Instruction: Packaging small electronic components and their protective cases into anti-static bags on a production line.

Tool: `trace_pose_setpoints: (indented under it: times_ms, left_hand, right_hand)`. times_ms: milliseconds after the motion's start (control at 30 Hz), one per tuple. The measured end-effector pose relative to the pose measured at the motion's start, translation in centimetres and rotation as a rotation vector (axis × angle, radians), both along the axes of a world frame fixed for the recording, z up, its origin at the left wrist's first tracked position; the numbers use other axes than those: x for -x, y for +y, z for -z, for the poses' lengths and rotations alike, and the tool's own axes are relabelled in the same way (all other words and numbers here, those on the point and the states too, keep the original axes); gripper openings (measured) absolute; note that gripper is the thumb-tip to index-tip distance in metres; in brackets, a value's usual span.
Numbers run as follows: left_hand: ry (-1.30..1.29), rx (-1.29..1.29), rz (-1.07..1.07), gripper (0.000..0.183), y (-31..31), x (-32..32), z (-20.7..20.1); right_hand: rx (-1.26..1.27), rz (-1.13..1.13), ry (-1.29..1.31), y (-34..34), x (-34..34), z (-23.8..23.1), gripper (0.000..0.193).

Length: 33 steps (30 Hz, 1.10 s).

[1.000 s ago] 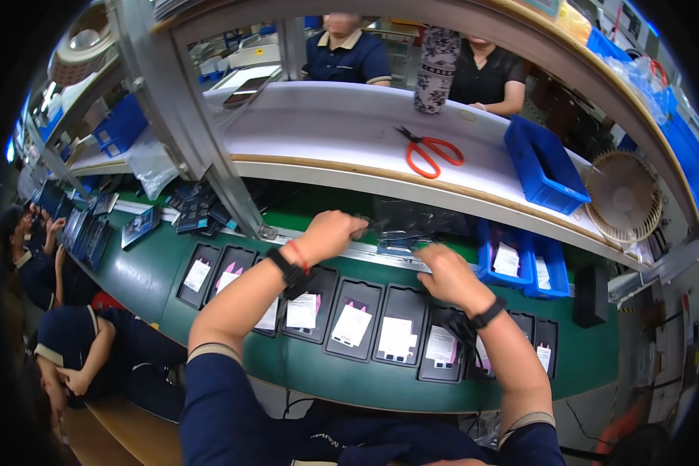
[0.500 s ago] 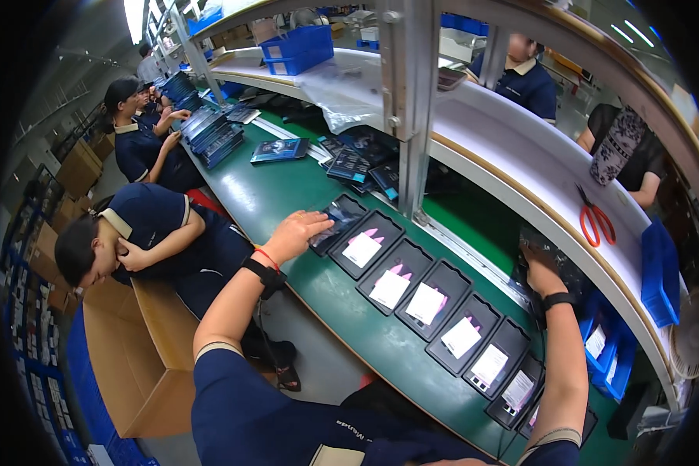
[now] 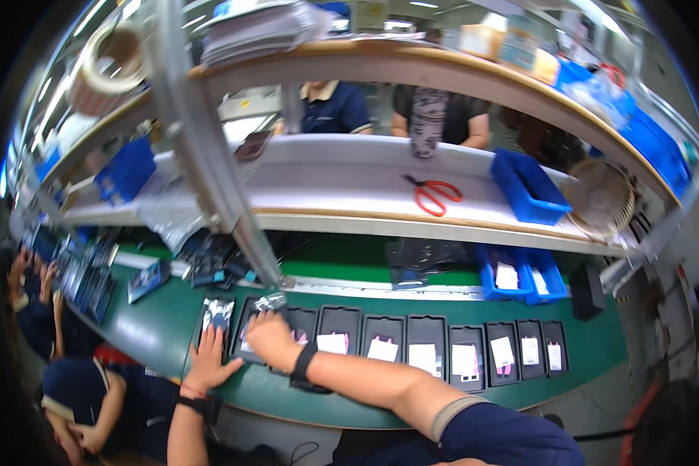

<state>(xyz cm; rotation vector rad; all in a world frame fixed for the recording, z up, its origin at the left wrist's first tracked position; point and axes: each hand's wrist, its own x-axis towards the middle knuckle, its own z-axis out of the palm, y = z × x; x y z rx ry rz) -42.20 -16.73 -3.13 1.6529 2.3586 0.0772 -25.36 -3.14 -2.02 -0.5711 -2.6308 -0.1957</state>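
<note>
A row of black trays (image 3: 339, 320) runs along the green bench, several holding white cards (image 3: 422, 359) and pink pieces. My left hand (image 3: 206, 363) lies with fingers spread at the leftmost tray, its fingertips on a shiny dark plastic pouch (image 3: 218, 312). Beside it, my right hand (image 3: 270, 339) reaches across over the second tray. Its fingers are curled on another glossy dark pouch (image 3: 269, 302), partly hidden by the hand. My right forearm passes in front of some trays.
Dark pouches (image 3: 423, 260) and blue bins (image 3: 506, 273) stand behind the row, under a white shelf (image 3: 342, 175). Red-handled scissors (image 3: 435, 194) and a blue bin (image 3: 528, 186) are on the shelf. A metal post (image 3: 245, 225) rises near my hands. Co-workers sit left and opposite.
The view has turned right. My right hand has come from the dark pouches at the back to the row's left end with a pouch. My left hand stays near the leftmost tray.
</note>
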Motion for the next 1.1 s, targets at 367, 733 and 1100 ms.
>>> trace_pose_setpoints:
  times_ms: [367,733,1100]
  left_hand:
    - [0.044,0.092,0.001,0.122,1.1,-0.4,-1.5]
    - [-0.121,-0.215,0.452,0.070,6.2,-8.5,-9.2]
    - [-0.159,-0.136,0.796,0.070,30.5,-26.8,-3.3]
  right_hand:
    - [0.458,-0.038,-0.417,-1.7,0.8,-0.1,0.088]
    - [0.592,0.215,-0.224,19.6,-20.0,-5.0,0.048]
    - [0.350,0.212,-0.021,27.9,-27.0,0.5,0.037]
